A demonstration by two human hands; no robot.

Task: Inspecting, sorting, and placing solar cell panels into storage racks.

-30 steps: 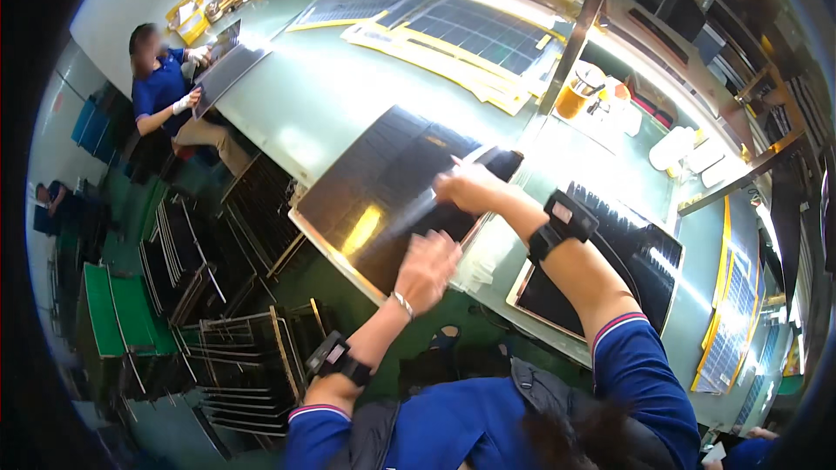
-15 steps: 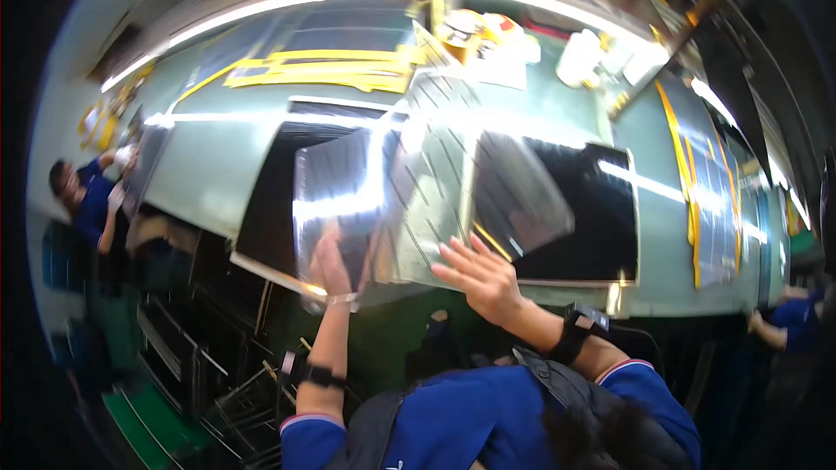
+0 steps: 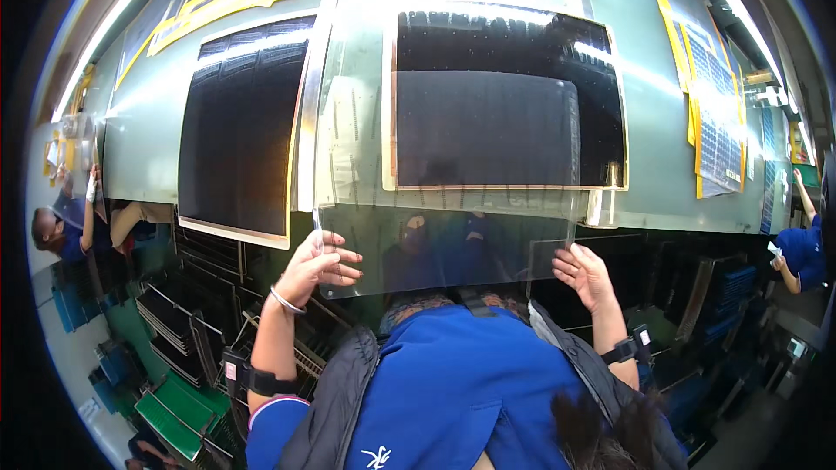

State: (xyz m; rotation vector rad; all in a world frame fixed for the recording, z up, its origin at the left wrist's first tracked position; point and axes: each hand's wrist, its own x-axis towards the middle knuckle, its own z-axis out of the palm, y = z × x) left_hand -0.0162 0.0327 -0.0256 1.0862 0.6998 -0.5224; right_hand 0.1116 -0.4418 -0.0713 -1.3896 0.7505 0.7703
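A clear plastic sheet point(image 3: 453, 252) is held level between my two hands, in front of my waist. My left hand point(image 3: 324, 263) grips its left edge near the front corner, the fingers curled over it. At the opposite edge, my right hand point(image 3: 582, 277) pinches the sheet between thumb and fingers. The far part of the sheet overlaps a large black panel point(image 3: 514, 43) with a light border, which shows through it. A second black panel point(image 3: 244, 121) lies on the table to the left, apart from the sheet.
The greenish table point(image 3: 144, 148) runs across in front of me. Yellow-edged sheets lie at the far left point(image 3: 235, 0) and right point(image 3: 718, 113). Metal racks point(image 3: 196, 322) stand below on the left. A co-worker point(image 3: 65, 230) is at the left, another point(image 3: 797, 252) at the right.
My hands have moved apart; the right one, spread open before, now grips the sheet's edge. The sheet has come closer to my body, lying level. The view has shifted.
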